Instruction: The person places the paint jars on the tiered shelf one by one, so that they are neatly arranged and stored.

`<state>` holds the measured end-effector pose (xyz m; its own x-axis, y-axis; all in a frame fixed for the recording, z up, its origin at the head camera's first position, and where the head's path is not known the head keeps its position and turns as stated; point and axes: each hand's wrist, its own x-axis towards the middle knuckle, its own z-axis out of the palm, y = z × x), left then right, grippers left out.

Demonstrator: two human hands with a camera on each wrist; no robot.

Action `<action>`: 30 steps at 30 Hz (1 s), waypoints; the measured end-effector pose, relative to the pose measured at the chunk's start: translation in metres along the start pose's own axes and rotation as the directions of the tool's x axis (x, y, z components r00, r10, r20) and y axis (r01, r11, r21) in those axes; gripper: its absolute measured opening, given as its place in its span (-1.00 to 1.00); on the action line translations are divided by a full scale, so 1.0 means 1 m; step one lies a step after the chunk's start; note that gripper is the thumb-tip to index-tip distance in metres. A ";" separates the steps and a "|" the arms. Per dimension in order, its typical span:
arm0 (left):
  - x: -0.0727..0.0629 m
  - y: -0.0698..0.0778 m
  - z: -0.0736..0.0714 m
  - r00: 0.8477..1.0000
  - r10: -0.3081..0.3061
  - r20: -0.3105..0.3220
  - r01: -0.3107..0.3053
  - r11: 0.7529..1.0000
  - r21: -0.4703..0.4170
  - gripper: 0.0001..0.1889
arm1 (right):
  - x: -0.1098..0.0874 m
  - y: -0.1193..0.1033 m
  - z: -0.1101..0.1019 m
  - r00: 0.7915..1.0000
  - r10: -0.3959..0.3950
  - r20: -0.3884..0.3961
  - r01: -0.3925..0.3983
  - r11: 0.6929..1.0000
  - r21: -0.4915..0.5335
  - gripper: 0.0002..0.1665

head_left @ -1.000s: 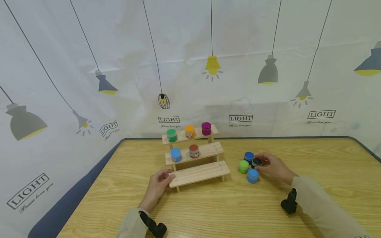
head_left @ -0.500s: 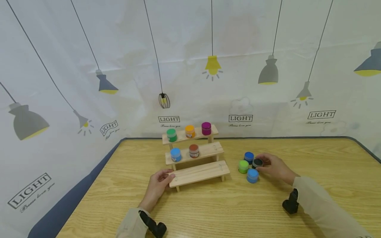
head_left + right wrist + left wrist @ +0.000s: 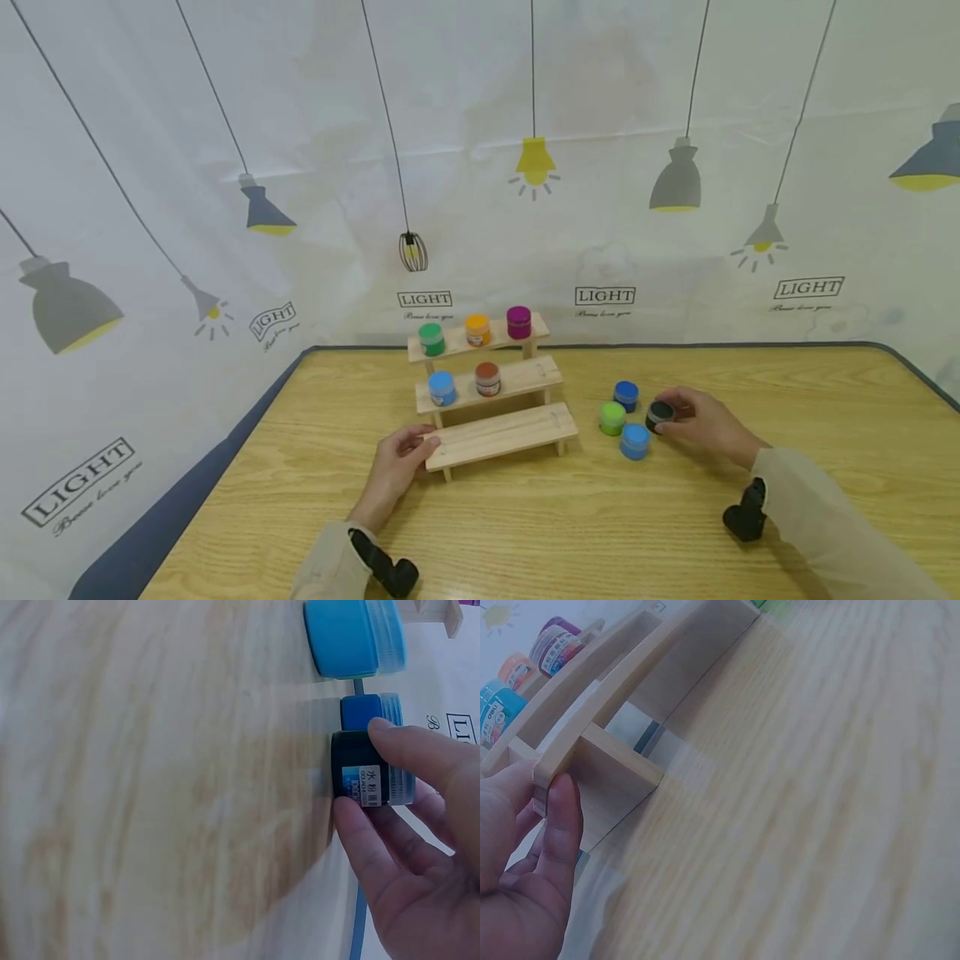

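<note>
My left hand (image 3: 397,462) pinches the left end of the lowest tier of a wooden three-step stand (image 3: 502,435), thumb on top and fingers underneath, as the left wrist view shows. In my right hand (image 3: 708,425) is a black paint jar (image 3: 360,769), gripped between thumb and fingers. Just left of it stand a dark blue jar (image 3: 626,396), a lime green jar (image 3: 612,418) and a light blue jar (image 3: 634,442). On the top tier are green (image 3: 431,339), orange (image 3: 477,330) and purple (image 3: 519,322) jars; the middle tier bears a sky blue jar (image 3: 442,388) and a brown jar (image 3: 487,379).
A wood-grain table (image 3: 540,533) carries everything. Behind it hangs a pale wall covering (image 3: 480,167) printed with lamps and the word LIGHT, which also runs along the left side.
My right hand has shifted a little to the right with the black paint jar, away from the dark blue and lime green jars. My left hand stays on the stand.
</note>
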<state>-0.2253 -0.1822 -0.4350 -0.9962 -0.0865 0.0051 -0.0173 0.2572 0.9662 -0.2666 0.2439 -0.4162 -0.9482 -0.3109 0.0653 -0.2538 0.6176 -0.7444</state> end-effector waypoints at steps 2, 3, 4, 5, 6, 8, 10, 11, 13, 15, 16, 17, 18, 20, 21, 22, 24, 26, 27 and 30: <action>0.000 0.000 0.000 1.000 0.000 0.003 0.000 1.000 0.002 -0.69 | 0.000 0.000 -0.001 1.000 0.000 0.009 0.000 1.000 0.007 -0.45; 0.000 0.000 0.000 1.000 0.000 0.004 0.000 1.000 0.001 -0.70 | 0.000 0.000 -0.001 1.000 0.000 0.015 0.000 1.000 0.011 -0.43; 0.000 0.000 0.000 1.000 0.002 0.005 -0.002 1.000 0.003 -0.69 | -0.001 0.000 -0.002 1.000 -0.005 0.023 0.005 1.000 0.015 -0.42; 0.000 0.000 0.000 1.000 0.002 0.005 -0.002 1.000 0.002 -0.69 | -0.001 0.000 -0.002 0.999 -0.008 0.031 0.008 1.000 0.017 -0.41; 0.001 -0.001 -0.001 1.000 0.004 0.004 -0.004 1.000 0.004 -0.69 | -0.001 0.000 -0.002 0.999 -0.013 0.038 0.012 1.000 0.019 -0.41; 0.001 -0.001 -0.001 1.000 0.005 0.002 -0.005 1.000 0.005 -0.69 | -0.001 -0.001 -0.002 0.999 -0.020 0.049 0.019 1.000 0.020 -0.41; 0.001 -0.002 -0.001 1.000 0.007 0.001 -0.007 1.000 0.006 -0.68 | 0.000 -0.001 -0.003 0.998 -0.025 0.056 0.024 0.999 0.021 -0.43; 0.001 -0.002 -0.001 1.000 0.007 0.000 -0.007 1.000 0.005 -0.68 | 0.000 -0.002 -0.002 0.998 -0.025 0.057 0.024 0.999 0.022 -0.43; 0.002 -0.003 -0.001 1.000 0.009 0.002 -0.009 1.000 0.004 -0.67 | 0.000 -0.001 -0.002 0.998 -0.024 0.054 0.023 0.999 0.027 -0.45; 0.002 -0.003 -0.001 1.000 0.011 0.006 -0.011 1.000 0.002 -0.68 | 0.000 -0.001 -0.002 0.998 -0.030 0.051 0.028 0.999 0.028 -0.47; 0.002 -0.003 -0.001 1.000 0.013 0.007 -0.013 1.000 0.001 -0.68 | 0.000 -0.001 -0.002 0.998 -0.034 0.050 0.033 0.999 0.028 -0.48; 0.003 -0.003 -0.001 1.000 0.014 0.009 -0.014 1.000 0.000 -0.68 | -0.001 0.000 -0.002 0.998 -0.037 0.047 0.036 0.999 0.025 -0.49; 0.003 -0.003 -0.001 1.000 0.016 0.010 -0.016 1.000 0.001 -0.68 | -0.001 0.000 -0.003 0.998 -0.042 0.047 0.041 0.999 0.024 -0.49; 0.003 -0.002 -0.001 1.000 0.019 0.011 -0.019 1.000 0.000 -0.68 | -0.001 0.000 -0.003 0.998 -0.046 0.045 0.045 0.999 0.026 -0.51; 0.002 -0.001 0.000 1.000 0.020 0.011 -0.020 1.000 0.001 -0.68 | -0.002 0.001 -0.003 0.998 -0.044 0.044 0.043 0.999 0.027 -0.52; 0.002 -0.001 0.000 1.000 0.020 0.011 -0.020 1.000 0.002 -0.69 | -0.003 0.000 -0.004 0.998 -0.041 0.044 0.040 0.999 0.027 -0.51; 0.001 0.000 0.000 1.000 0.020 0.011 -0.020 1.000 0.006 -0.69 | -0.004 -0.001 -0.005 0.999 -0.027 0.044 0.026 0.999 0.029 -0.50; 0.001 0.001 0.000 1.000 0.017 0.011 -0.017 1.000 0.006 -0.70 | -0.006 -0.003 -0.006 0.999 -0.003 0.038 0.001 0.999 0.033 -0.46; 0.000 0.001 0.000 1.000 0.018 0.012 -0.018 1.000 0.007 -0.70 | -0.006 -0.005 -0.007 0.999 0.008 0.035 -0.009 0.999 0.032 -0.44; 0.000 0.001 -0.001 1.000 0.017 0.010 -0.017 1.000 0.007 -0.71 | -0.008 -0.010 -0.010 0.999 0.028 0.027 -0.029 0.999 0.033 -0.42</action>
<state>-0.2251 -0.1824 -0.4339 -0.9972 -0.0725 0.0192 -0.0007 0.2652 0.9642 -0.2580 0.2475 -0.4028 -0.9495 -0.3128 0.0266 -0.2199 0.6023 -0.7673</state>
